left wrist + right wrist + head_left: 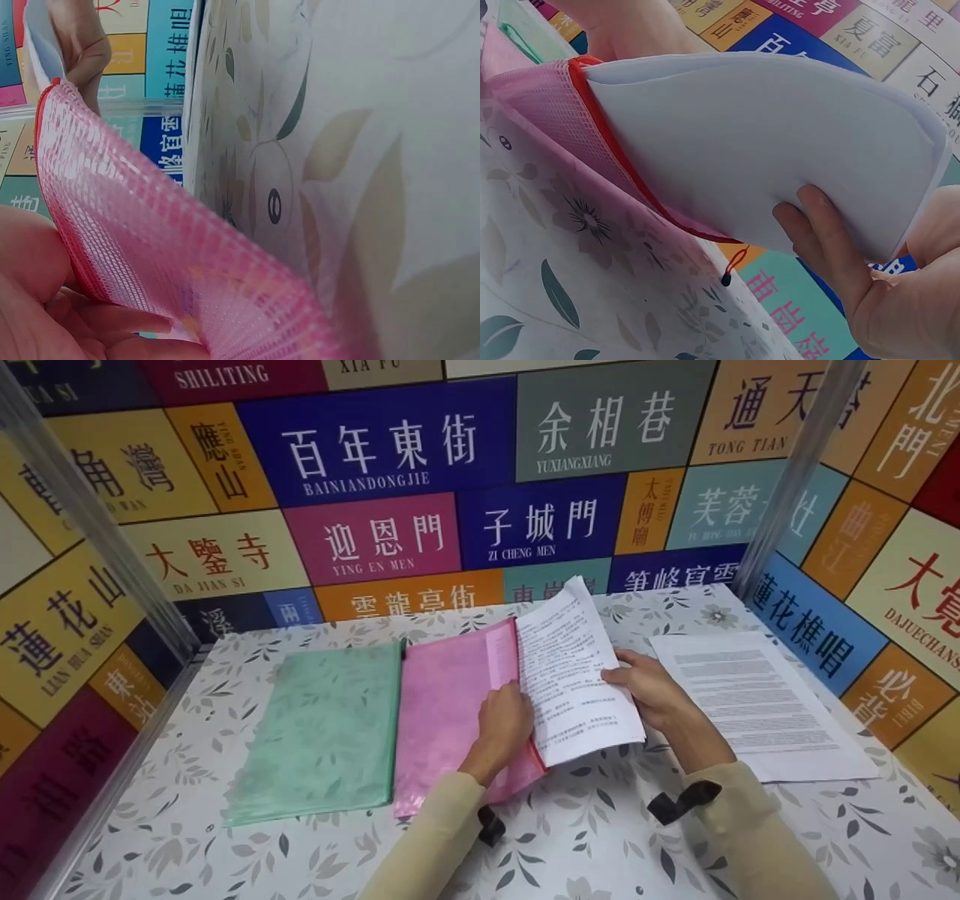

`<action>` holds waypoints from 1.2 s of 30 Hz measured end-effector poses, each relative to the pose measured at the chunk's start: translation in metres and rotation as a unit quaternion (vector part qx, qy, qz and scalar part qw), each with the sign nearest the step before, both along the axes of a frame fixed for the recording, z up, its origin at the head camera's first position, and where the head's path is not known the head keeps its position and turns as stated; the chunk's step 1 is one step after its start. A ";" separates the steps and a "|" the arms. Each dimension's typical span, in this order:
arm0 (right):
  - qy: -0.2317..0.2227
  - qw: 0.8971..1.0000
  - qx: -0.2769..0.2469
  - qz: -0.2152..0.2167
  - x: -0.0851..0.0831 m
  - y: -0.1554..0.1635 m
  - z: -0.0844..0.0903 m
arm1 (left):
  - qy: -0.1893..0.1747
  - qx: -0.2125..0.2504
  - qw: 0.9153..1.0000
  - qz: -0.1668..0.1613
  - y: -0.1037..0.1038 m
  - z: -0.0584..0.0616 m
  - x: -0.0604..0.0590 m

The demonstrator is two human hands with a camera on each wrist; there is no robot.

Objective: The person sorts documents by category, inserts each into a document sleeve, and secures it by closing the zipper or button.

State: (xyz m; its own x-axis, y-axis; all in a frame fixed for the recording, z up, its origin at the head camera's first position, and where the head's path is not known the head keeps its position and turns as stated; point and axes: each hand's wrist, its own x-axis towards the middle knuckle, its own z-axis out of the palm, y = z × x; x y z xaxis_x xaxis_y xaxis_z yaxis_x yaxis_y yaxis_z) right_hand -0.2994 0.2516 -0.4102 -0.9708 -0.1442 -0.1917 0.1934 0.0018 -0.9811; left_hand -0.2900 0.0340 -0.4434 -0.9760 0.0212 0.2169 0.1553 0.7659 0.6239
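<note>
On the flower-patterned table (600, 840), the pink mesh folder (450, 697) lies flat near the middle, and I use it as the landmark. Directly at its left side, with edges almost touching, lies a green mesh folder (326, 727). At its right edge the folder is open, and a stack of printed papers (574, 675) sits partly inside this opening; the upper corner of the stack curls up above the table.

The left hand (506, 727) is on the right edge of the pink folder. Its fingers are curled and they pinch the mesh flap, lifting it, which the left wrist view shows from close. The right hand (649, 690) is just right of the pink folder and grips the paper stack at its right side: the fingers lie under the sheets and the thumb is on top, as the right wrist view shows. In that view the red zipper border (622, 157) of the folder runs around the inserted end of the papers.

Further right of the pink folder, well apart from it, another printed sheet (757, 705) lies flat on the table.
</note>
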 end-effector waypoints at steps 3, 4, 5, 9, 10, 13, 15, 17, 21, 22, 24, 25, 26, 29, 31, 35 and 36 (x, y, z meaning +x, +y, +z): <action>0.005 1.000 0.009 -0.002 -0.001 -0.004 0.002 | -0.007 0.005 1.000 -0.003 0.000 0.001 0.000; 0.007 1.000 0.012 -0.002 -0.001 -0.006 0.002 | -0.009 0.005 1.000 -0.003 0.000 0.001 0.000; 0.008 1.000 0.015 -0.006 -0.001 -0.007 0.002 | -0.013 0.007 1.000 -0.004 0.000 0.002 -0.001; 0.012 0.998 0.044 -0.035 0.000 -0.014 0.001 | -0.011 0.004 1.000 -0.003 0.000 0.004 -0.001; 0.009 0.997 0.054 -0.046 0.001 -0.016 0.000 | -0.009 0.003 1.000 -0.001 0.000 0.003 -0.001; 0.001 0.995 0.074 -0.067 0.002 -0.023 -0.001 | -0.011 0.003 1.000 0.001 0.001 0.003 -0.001; -0.002 0.995 0.070 -0.065 0.003 -0.026 -0.001 | -0.017 0.002 1.000 0.002 0.001 0.003 -0.002; -0.005 0.996 0.062 -0.058 0.004 -0.027 -0.002 | -0.025 0.006 1.000 0.001 0.001 0.003 -0.002; -0.003 0.998 0.057 -0.034 0.003 -0.030 -0.006 | -0.023 0.005 1.000 0.000 0.002 0.002 0.000; -0.002 0.998 0.057 -0.026 0.003 -0.031 -0.007 | -0.018 0.003 1.000 -0.001 0.002 0.002 0.000; -0.001 0.999 0.053 -0.005 0.001 -0.031 -0.008 | -0.009 -0.002 1.000 -0.002 0.003 0.001 0.000; 0.000 0.999 0.050 0.005 0.000 -0.030 -0.008 | -0.004 -0.003 1.000 -0.003 0.003 0.001 0.000; 0.001 0.999 0.050 0.019 -0.001 -0.028 -0.008 | -0.004 -0.002 1.000 -0.002 0.003 0.000 0.000; -0.013 0.998 0.046 0.044 -0.003 -0.020 -0.004 | -0.019 0.006 1.000 0.002 0.002 -0.001 -0.001; -0.026 0.997 0.046 0.054 -0.005 -0.014 -0.002 | -0.033 0.016 0.999 0.004 0.001 -0.001 -0.001; -0.044 0.996 0.042 0.071 -0.007 -0.004 0.002 | -0.050 0.027 0.998 0.004 0.000 -0.001 -0.001; -0.045 0.995 0.043 0.073 -0.007 -0.003 0.001 | -0.050 0.026 0.998 0.005 0.000 -0.002 -0.001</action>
State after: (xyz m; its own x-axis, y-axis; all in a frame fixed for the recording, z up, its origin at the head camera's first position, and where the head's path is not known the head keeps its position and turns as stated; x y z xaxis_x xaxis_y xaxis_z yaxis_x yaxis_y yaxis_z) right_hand -0.3065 0.2489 -0.4092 -0.9188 -0.2628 -0.2946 0.2721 0.1191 -0.9549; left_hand -0.2910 0.0340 -0.4455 -0.9930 0.0027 0.1183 0.0823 0.7336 0.6746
